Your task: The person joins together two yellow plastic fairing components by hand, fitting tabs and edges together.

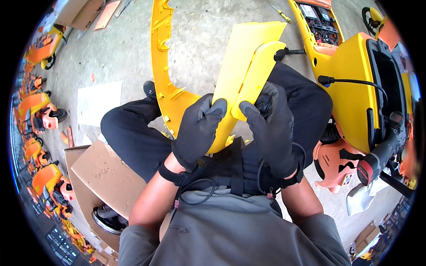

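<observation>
A large curved yellow plastic panel (242, 48) bends in a U across my lap, its ribbed inner side showing on the left arm. My left hand (197, 131), in a black glove, is closed on the panel's right arm, thumb on top. Against that arm lies a smaller, long yellow plastic cover (259, 68) with a rounded far end. My right hand (273, 128), also black-gloved, grips the near end of this cover between thumb and fingers. A thin dark gap runs between the two yellow parts. The fingertips beneath them are hidden.
At right stands a yellow scooter body (348, 84) with a black cable and exposed electronics at its far end. An open cardboard box (104, 173) is at left. A screwdriver (282, 14) and a white sheet (98, 103) lie on the concrete floor. Several orange-yellow scooters line the far left.
</observation>
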